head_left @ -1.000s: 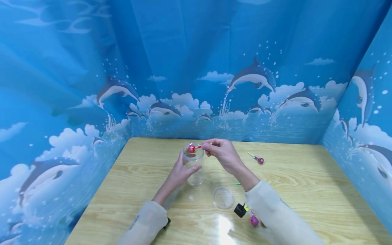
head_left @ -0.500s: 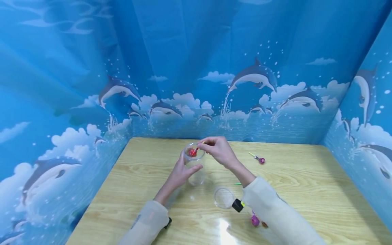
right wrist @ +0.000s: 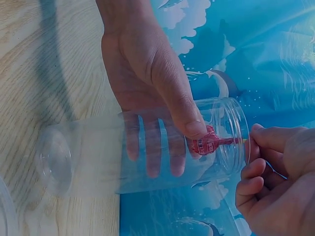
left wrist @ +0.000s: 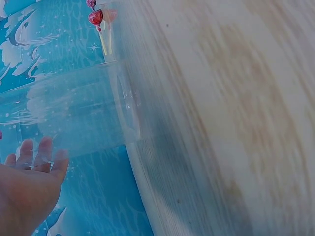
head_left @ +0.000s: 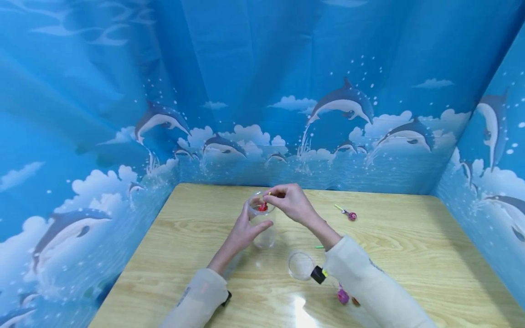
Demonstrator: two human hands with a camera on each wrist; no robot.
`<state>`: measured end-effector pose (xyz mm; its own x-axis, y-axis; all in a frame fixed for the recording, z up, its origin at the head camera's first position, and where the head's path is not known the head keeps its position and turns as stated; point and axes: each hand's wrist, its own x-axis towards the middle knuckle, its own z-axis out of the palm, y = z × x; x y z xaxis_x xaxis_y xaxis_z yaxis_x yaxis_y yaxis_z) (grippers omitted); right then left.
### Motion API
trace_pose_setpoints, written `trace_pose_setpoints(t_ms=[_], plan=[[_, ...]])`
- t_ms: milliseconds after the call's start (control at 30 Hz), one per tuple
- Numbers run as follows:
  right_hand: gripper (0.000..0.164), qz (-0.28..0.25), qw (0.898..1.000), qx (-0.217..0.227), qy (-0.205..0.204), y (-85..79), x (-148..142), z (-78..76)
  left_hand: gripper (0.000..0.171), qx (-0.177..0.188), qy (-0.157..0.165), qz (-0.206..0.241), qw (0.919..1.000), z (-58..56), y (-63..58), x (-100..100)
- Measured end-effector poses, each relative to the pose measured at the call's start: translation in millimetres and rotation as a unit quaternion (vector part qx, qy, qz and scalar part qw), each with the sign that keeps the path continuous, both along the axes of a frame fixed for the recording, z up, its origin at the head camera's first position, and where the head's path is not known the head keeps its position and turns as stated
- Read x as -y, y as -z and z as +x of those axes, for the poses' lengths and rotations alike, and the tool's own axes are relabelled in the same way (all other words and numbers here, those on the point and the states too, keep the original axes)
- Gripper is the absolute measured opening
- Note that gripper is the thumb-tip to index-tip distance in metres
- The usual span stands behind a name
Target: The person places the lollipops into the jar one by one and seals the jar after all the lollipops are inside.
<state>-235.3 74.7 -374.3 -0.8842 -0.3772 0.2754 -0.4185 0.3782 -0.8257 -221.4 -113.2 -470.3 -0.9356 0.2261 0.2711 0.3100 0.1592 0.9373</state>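
Observation:
A clear plastic jar stands upright on the table, its open mouth at the top. My left hand grips it from the left side, the thumb across the front and the fingers behind the wall, seen through the plastic in the right wrist view. My right hand is at the jar's mouth and pinches the stick of a red-wrapped lollipop between thumb and forefinger. The lollipop's head hangs inside the jar, just below the rim, with the stick pointing up and out.
A round clear lid lies on the wooden table in front of the jar. One lollipop lies to the right at the back. A purple lollipop and a brownish one lie partly under the right sleeve, and a green stick shows beside the forearm.
The right hand has tipped the red lollipop from sideways above the rim to head-down and lowered its head into the jar's mouth. The left hand keeps its hold on the jar.

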Motion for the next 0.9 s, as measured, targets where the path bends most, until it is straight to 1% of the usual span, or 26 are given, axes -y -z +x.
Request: trace_pose_setpoints(t_ms=[133, 233, 367, 500, 600, 733, 867, 900], plan=[[0.016, 0.004, 1.0, -0.002, 0.0, 0.3, -0.1, -0.2, 0.08, 0.014, -0.006, -0.02, 0.9997, 0.1, -1.1, -0.3], [0.016, 0.006, 1.0, -0.002, -0.002, 0.4, 0.0, -0.4, 0.081, 0.017, -0.004, -0.024, 0.9995, -0.3, -1.1, -0.1], [0.017, 0.003, 1.0, -0.006, -0.008, 0.5, 0.3, -0.1, 0.078, 0.007, 0.01, -0.013, 0.9998, -1.1, -0.2, -0.2], [0.016, -0.007, 1.0, -0.005, -0.014, 1.4, -0.8, 0.0, 0.076, -0.005, 0.011, -0.002, 0.9999, -1.5, 0.2, -1.5], [0.018, -0.014, 1.0, -0.003, -0.012, 0.2, -5.2, 2.5, 0.075, -0.004, 0.004, 0.0, 1.0, -0.9, -0.1, -2.1], [0.021, -0.026, 1.0, 0.003, 0.002, -3.4, -20.1, 8.9, 0.073, -0.014, 0.01, 0.004, 0.9998, -1.1, 0.1, -2.7], [0.023, -0.029, 0.999, 0.021, 0.019, -4.8, -45.4, 17.1, 0.072, -0.024, 0.001, -0.009, 0.9997, -1.9, 0.3, -2.7], [0.023, -0.027, 0.999, 0.026, 0.024, -4.5, -52.9, 19.5, 0.072, -0.021, -0.001, -0.011, 0.9997, -2.1, 0.5, -2.5]])
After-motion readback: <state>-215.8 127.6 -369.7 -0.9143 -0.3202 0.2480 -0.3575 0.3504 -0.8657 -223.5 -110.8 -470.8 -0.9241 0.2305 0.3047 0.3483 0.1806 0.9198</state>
